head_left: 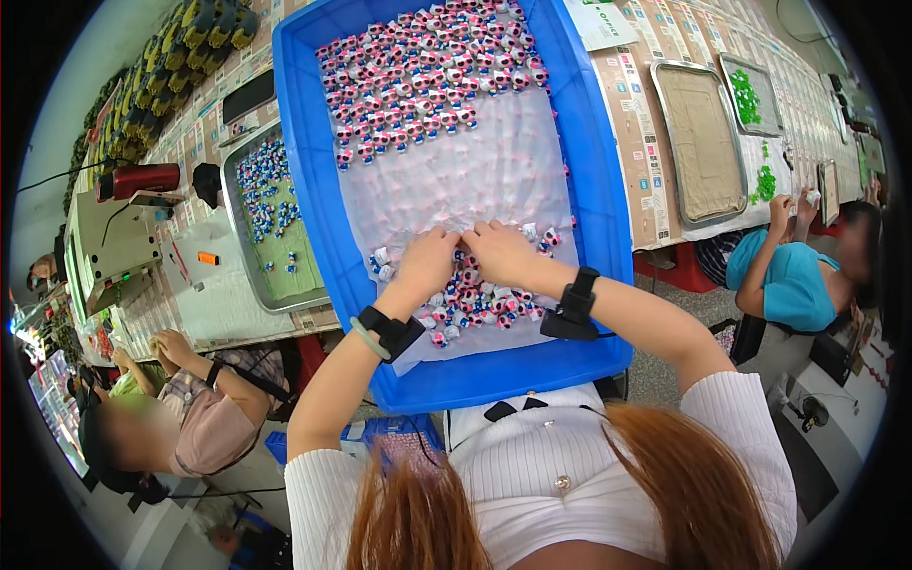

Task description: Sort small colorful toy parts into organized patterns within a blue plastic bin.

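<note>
A deep blue plastic bin (598, 180) stands in front of me, with a sheet of translucent white plastic film (427, 185) laid inside it. Rows of small pink, white and blue figurines (418, 85) cover the far part of the film, and more figurines show faintly beneath it. A loose heap of the same figurines (480, 302) lies at the near end, under and around my hands. My left hand (432, 258) and my right hand (499, 255) meet at the heap's far edge, fingers curled downward and closed. What sits between the fingertips is hidden.
Left of the bin stands a metal tray (309, 275) of small blue pieces, beside a phone (248, 99) and an orange lighter (209, 258). A brown-lined metal tray (703, 142) and green pieces (746, 98) lie to the right. Co-workers sit on both sides.
</note>
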{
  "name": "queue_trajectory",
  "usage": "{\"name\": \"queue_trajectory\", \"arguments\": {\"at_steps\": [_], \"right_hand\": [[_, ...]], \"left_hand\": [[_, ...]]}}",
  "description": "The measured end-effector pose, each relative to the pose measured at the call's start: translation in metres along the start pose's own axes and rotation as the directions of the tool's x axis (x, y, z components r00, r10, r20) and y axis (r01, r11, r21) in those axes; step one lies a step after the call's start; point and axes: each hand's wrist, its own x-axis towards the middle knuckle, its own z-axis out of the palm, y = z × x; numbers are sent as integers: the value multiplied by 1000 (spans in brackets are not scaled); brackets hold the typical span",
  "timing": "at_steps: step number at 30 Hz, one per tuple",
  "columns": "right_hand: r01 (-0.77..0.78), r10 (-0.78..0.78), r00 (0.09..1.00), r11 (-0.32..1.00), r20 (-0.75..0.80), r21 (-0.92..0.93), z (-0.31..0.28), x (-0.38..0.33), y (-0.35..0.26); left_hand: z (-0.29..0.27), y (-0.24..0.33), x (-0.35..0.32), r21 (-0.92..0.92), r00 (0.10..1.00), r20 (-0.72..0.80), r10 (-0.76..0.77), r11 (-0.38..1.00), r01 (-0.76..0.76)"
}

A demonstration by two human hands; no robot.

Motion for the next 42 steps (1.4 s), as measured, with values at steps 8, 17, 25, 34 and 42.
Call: {"name": "queue_trajectory", "arguments": {"at_steps": [8, 17, 25, 34, 42], "right_hand": [[219, -223, 972, 974, -71, -55, 19, -4, 12], [287, -272, 957, 941, -105, 178, 10, 7, 25], [335, -326, 936, 941, -134, 51, 16, 16, 19], [53, 205, 906, 813, -371, 580, -6, 27, 43], [-59, 640, 612, 623, -465, 780, -60, 102, 118]], "left_hand": [[-23, 9, -4, -647, 955, -110, -275, 750, 141], [-64, -27, 44, -948, 922, 237, -307, -279, 151], [-63, -18, 58, -985, 940, 163, -300, -99, 140], [-72, 3, 119, -673, 887, -395, -237, 733, -104], [-75, 0, 178, -181, 915, -397, 75, 971, -158]]}}
